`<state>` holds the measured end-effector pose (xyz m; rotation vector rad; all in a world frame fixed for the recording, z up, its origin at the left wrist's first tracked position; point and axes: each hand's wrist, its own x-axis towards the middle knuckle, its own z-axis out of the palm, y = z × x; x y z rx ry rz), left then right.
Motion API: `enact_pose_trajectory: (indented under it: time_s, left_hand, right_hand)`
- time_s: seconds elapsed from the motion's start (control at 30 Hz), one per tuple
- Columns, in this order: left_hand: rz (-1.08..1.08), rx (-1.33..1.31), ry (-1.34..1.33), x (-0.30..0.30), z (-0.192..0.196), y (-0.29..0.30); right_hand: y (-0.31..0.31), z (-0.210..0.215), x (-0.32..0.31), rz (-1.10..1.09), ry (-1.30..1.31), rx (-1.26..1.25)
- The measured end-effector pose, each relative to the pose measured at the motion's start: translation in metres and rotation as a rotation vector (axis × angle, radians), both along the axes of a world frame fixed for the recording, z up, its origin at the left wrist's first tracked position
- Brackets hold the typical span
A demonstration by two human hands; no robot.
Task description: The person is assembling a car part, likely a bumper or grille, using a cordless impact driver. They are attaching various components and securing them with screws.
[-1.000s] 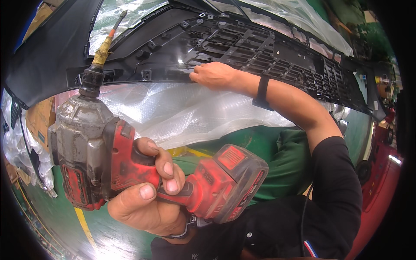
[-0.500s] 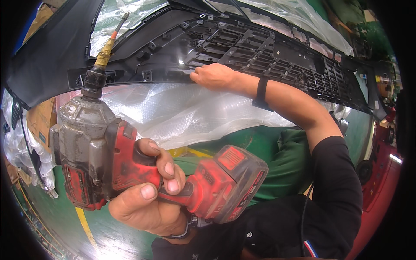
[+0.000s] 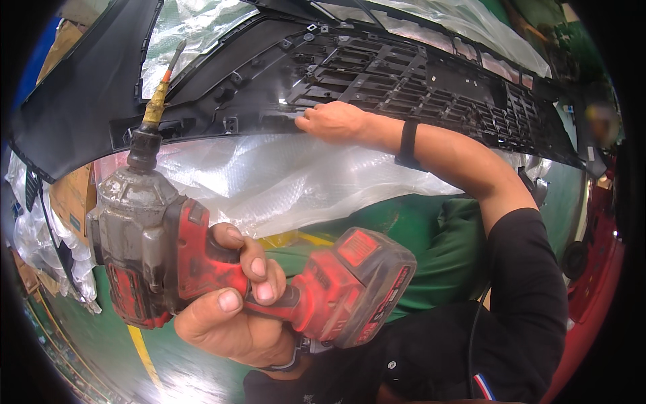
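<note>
My left hand (image 3: pixel 232 316) is wrapped round the handle of a worn red and grey cordless impact driver (image 3: pixel 208 252), held close in front of my body. A long screwdriver bit (image 3: pixel 173 67) with yellow and orange wrapping points up and away from its nose. My right hand (image 3: pixel 336 122) reaches forward to the near edge of a large black plastic car bumper (image 3: pixel 262 121) with a slatted grille (image 3: pixel 377 74). Its fingers are curled together against that edge; what they pinch, if anything, is hidden. The bumper lies with its ribbed, clipped side showing.
Clear bubble wrap (image 3: pixel 269 175) hangs below the bumper's near edge, and more plastic sheeting lies beyond it. A cardboard box (image 3: pixel 73 198) and wrapped parts (image 3: pixel 57 249) stand at the left. Something large and red (image 3: pixel 599 269) is at the right, above a green floor with yellow lines.
The view has shifted slightly, so the bumper and impact driver appear a little lower and to the right. Both hands keep their hold and place.
</note>
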<state>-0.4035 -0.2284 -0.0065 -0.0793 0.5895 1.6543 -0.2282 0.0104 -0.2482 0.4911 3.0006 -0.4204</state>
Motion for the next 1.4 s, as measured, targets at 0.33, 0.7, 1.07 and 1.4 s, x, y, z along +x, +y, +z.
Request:
enact_pose_trajectory:
  time_s: [0.33,0.7,1.07,1.4]
  left_hand:
    - [0.023,-0.041,0.082,0.002,0.003,0.002]
    - [0.022,-0.059,0.070,0.005,0.006,0.002]
    - [0.043,-0.056,0.095,0.005,0.004,0.014]
    - [-0.185,-0.040,0.296,0.061,-0.007,0.079]
  right_hand:
    - [-0.001,0.010,-0.001,-0.030,-0.107,-0.045]
    - [0.005,0.017,0.000,-0.065,-0.089,-0.158]
    - [0.048,0.095,0.025,-0.481,0.100,-0.257]
    - [-0.018,0.268,0.076,-0.402,0.043,-0.731]
